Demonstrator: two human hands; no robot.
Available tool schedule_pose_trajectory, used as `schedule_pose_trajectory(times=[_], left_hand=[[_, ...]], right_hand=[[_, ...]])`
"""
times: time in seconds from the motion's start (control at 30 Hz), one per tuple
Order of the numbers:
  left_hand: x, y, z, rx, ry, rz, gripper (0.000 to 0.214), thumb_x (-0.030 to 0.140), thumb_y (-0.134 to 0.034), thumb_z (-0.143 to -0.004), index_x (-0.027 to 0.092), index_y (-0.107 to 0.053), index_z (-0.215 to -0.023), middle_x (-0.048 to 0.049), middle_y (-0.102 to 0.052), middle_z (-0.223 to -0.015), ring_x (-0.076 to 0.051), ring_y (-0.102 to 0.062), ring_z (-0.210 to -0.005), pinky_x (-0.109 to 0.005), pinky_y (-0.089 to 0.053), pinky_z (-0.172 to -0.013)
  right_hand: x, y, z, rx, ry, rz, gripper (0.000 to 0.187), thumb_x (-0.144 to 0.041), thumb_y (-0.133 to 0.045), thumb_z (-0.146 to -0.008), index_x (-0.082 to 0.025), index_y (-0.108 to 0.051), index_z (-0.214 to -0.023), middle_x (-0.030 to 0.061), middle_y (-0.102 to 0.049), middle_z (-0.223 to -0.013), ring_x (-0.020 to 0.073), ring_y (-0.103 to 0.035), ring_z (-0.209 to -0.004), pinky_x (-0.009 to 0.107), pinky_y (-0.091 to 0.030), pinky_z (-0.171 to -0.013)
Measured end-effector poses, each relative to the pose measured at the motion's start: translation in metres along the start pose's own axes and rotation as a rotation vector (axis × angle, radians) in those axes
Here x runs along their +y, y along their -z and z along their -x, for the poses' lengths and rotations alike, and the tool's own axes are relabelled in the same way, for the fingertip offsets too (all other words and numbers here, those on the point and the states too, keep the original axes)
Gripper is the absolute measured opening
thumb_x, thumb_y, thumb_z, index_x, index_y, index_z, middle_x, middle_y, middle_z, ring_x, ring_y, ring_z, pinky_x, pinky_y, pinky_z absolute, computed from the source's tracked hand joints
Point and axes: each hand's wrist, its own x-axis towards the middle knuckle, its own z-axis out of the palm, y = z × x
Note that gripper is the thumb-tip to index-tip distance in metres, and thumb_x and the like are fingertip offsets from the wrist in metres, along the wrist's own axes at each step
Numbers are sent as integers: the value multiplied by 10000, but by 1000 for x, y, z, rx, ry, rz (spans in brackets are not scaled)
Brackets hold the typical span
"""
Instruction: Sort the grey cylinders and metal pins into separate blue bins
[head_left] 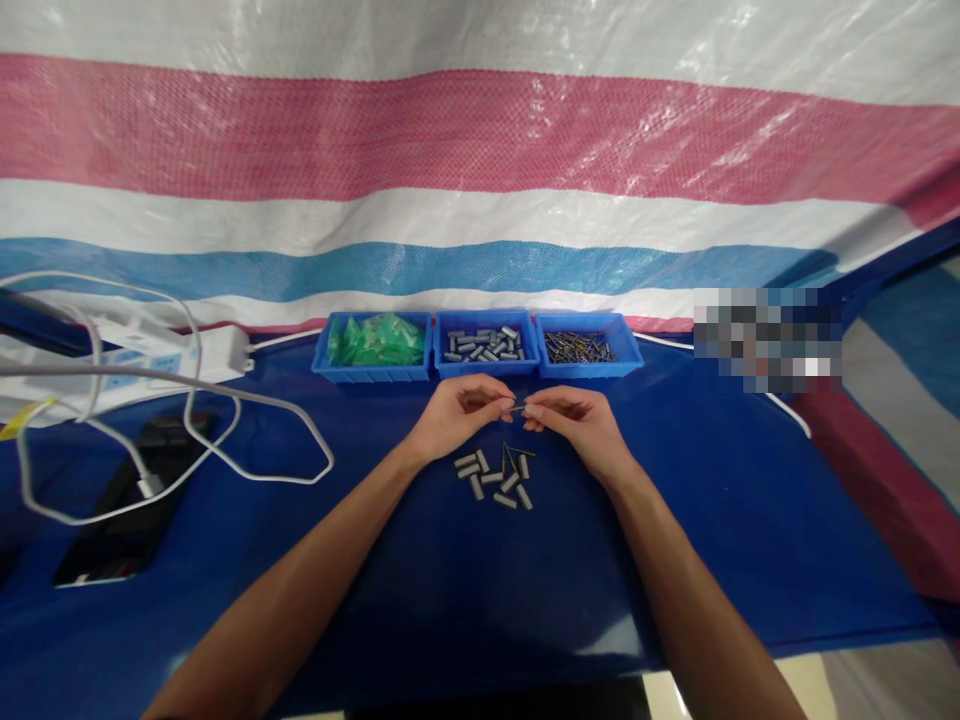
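Note:
My left hand [461,415] and my right hand [577,420] meet above the table, just in front of the middle bin. Thumb and fingers of both are pinched round a small, thin metal screw [517,408]; its ends are hidden by the fingertips. Below the hands lies a loose group of short silver metal sleeves [491,478]. A few thin brass-coloured screws [510,458] rest among the sleeves at their upper right.
Along the back stand three blue bins: one with green plastic bags [379,340], one with silver sleeves [487,345], one with screws [579,347]. At left are a white power strip [165,360], a looped white cable [262,478] and a black phone [124,520]. Striped sheeting [450,140] hangs behind.

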Motion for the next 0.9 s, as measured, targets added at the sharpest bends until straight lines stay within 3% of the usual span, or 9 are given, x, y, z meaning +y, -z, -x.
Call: schedule_pose_trajectory(times=[0.13, 0.27, 0.33, 0.4, 0.47, 0.67, 0.9], left_hand=[[0, 0, -1, -10, -27, -93, 310, 435, -769, -919, 132, -717, -955, -36, -724, -797, -143, -706, -731, -267, -572, -744], [12, 6, -2, -301, -110, -417, 162, 301, -757, -918, 140, -775, -925, -67, -726, -930, -143, -693, -792, -261, -557, -767], [20, 8, -3, -447, -143, -555, 127, 211, -743, -905, 150, -801, -999, -65, -720, -973, -137, -686, -803, -253, -550, -775], [27, 7, -4, -511, -155, -654, 160, 163, -739, -889, 154, -805, -1035, -63, -721, -995, -142, -686, -832, -251, -541, -789], [30, 4, -4, -520, -160, -741, 155, 146, -740, -886, 151, -802, -1028, -62, -720, -993, -147, -681, -834, -251, -526, -785], [31, -8, -2, -560, -160, -916, 84, 111, -684, -921, 147, -748, -880, -48, -679, -940, -152, -661, -822, -256, -485, -784], [30, -12, 1, -497, -173, -1025, 143, 134, -557, -991, 153, -655, -889, -57, -630, -938, -161, -611, -793, -268, -449, -730]], right_hand=[[-1, 6, 0, 146, 91, -12, 191, -357, -923, -777, -233, -848, -902, 24, -816, -769, 177, -763, -665, 302, -616, -675], [-6, 15, -2, 342, 259, -61, 188, -310, -907, -805, -266, -839, -974, 31, -843, -988, 212, -811, -845, 349, -653, -809], [-8, 18, -3, 374, 302, -74, 315, -297, -918, -787, -290, -822, -1086, 35, -830, -1143, 243, -811, -978, 408, -649, -934], [-9, 19, -4, 369, 313, -79, 430, -288, -930, -769, -307, -796, -1178, 35, -808, -1235, 260, -800, -1052, 448, -625, -1014], [-10, 20, -3, 352, 305, -58, 407, -294, -913, -791, -299, -793, -1180, 42, -801, -1252, 255, -801, -1038, 440, -631, -993], [-12, 18, 0, 317, 282, 17, 203, -320, -850, -860, -268, -817, -1053, 53, -820, -1138, 185, -774, -796, 333, -625, -721], [-11, 17, 0, 277, 269, 11, 213, -329, -840, -862, -266, -808, -1063, 43, -820, -1064, 164, -727, -737, 326, -589, -691]])
